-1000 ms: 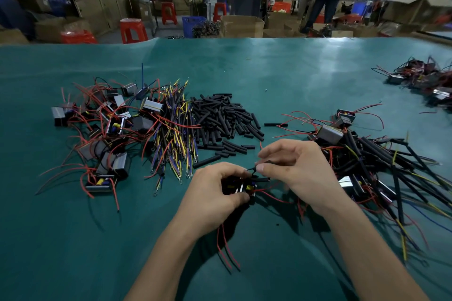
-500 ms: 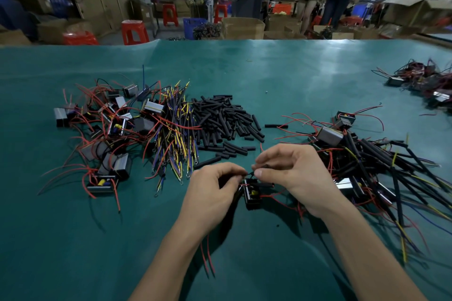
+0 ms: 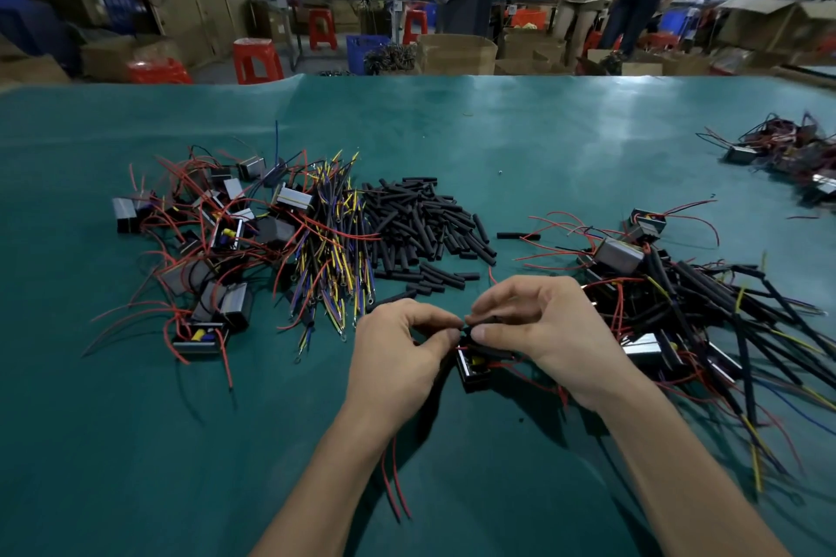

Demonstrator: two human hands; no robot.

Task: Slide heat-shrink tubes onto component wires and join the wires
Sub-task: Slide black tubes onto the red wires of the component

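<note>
Head view shows the left hand (image 3: 398, 357) at 7 o'clock pinching a thin wire steady. At 5 o'clock the right hand (image 3: 538, 330) pinches a black tube (image 3: 486, 320), likely to slide it on. Between them, the small part (image 3: 475, 369) rests on the green table (image 3: 497, 140).

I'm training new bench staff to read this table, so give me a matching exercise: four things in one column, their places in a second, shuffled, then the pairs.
Things
1. loose black tubes
2. finished pile with tubed wires
3. component in work
4. components with bare red wires

Places
A. between the left hand and the right hand
B. right of the hands
C. far left of the mat
D. middle, beyond the hands

Pairs: 1-D, 2-B, 3-A, 4-C
</note>
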